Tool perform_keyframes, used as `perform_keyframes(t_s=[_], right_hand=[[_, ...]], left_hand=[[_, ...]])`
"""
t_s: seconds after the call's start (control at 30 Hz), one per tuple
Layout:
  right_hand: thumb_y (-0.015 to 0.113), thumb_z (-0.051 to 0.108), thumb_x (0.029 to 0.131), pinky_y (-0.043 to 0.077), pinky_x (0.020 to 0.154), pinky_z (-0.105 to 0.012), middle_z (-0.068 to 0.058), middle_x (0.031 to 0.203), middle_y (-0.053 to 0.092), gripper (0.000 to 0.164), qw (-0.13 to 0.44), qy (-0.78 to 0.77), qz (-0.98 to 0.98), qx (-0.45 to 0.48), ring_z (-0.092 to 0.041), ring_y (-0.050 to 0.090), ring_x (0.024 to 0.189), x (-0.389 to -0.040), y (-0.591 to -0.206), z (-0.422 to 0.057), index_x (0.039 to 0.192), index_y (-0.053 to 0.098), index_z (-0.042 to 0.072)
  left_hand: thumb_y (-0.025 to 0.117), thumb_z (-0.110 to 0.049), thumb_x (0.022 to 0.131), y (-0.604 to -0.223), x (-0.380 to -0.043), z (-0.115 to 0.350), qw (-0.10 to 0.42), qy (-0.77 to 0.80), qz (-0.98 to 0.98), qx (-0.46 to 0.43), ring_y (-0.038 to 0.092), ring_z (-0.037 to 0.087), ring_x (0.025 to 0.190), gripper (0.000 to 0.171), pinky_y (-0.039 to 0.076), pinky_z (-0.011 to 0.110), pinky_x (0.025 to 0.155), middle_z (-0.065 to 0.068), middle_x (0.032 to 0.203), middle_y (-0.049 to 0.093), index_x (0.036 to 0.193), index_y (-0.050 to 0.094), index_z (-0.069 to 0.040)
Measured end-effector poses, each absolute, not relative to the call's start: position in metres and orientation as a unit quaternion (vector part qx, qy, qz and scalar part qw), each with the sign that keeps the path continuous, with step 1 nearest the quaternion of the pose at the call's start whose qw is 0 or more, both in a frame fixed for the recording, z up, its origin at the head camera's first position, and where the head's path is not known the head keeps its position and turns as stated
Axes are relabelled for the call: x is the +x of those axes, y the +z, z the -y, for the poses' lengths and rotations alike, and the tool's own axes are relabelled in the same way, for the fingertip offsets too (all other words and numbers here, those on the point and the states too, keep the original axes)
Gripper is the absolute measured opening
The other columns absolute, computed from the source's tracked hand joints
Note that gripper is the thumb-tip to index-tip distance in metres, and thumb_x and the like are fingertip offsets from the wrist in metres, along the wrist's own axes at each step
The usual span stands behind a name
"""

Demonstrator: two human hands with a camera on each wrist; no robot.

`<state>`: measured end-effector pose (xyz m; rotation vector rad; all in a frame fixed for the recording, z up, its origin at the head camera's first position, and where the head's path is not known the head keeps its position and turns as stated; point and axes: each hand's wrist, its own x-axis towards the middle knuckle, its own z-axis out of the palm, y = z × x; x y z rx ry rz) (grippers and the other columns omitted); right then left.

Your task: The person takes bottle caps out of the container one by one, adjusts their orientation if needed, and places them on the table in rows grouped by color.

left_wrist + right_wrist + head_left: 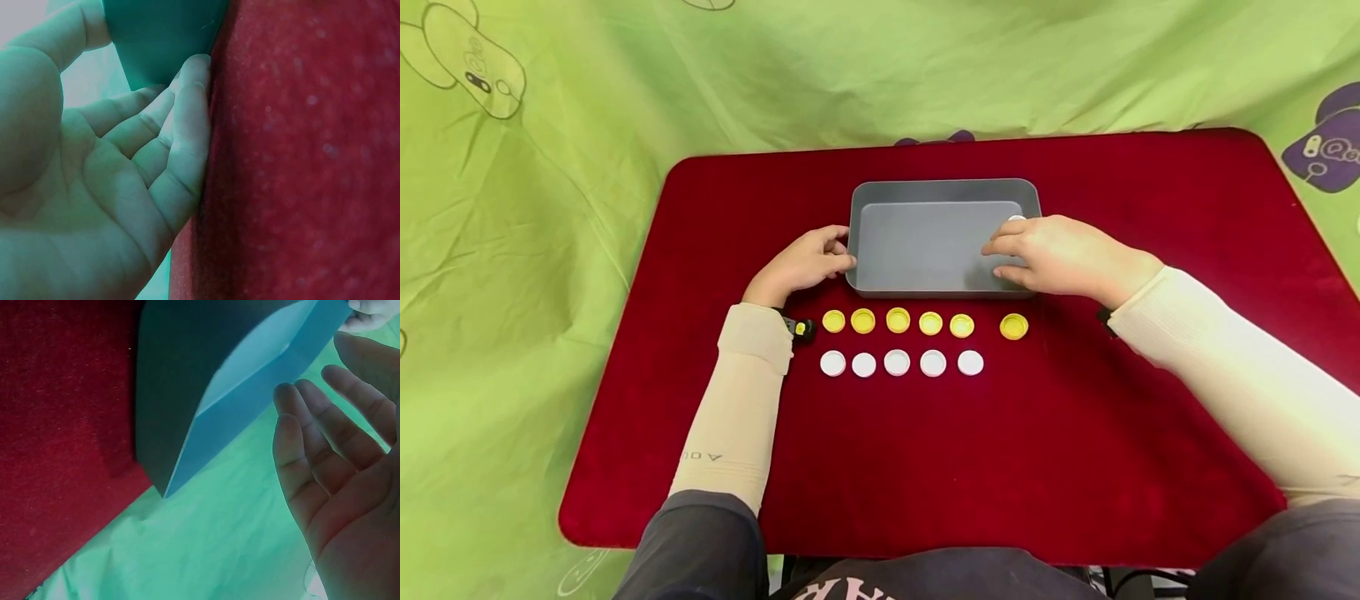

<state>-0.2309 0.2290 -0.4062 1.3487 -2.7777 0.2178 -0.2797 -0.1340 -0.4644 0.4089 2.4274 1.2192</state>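
Observation:
My left hand (808, 262) holds the left end of a grey rectangular tray (940, 292), its thumb at the rim and its other fingers against the outside wall. In the left wrist view, the tray's wall (165, 37) shows between thumb and fingers. Over the right end of the tray hovers my right hand (1056, 254), fingers loosely bent and spread, with nothing in them. A white bottle cap (1017, 218) lies inside the tray by its right wall, partly hidden behind that hand. In the right wrist view, my right hand's palm (356, 506) faces the camera without anything in it.
In front of the tray runs a row of several yellow bottle caps (898, 320), one set apart on the right. Nearer still is a row of several white caps (897, 362). All lie on a red cloth-covered table (962, 458), with green printed fabric (850, 67) behind.

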Motion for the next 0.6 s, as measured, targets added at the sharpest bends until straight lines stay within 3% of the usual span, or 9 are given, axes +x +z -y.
perform_keyframes(t_s=[0.6], right_hand=[[0.076,0.013,0.083,0.043,0.095,-0.05,-0.017,0.117,0.062,0.037,-0.01,0.076,0.919,0.386,-0.034,0.055,0.111,-0.253,-0.408,-0.238,0.116,0.067,0.0]], left_hand=[[0.062,-0.019,0.092,-0.465,-0.282,0.136,0.202,0.442,-0.861,0.151,0.058,0.025,0.085,0.057,0.049,0.033,0.077,0.013,0.103,0.061,0.144,0.043,-0.006]])
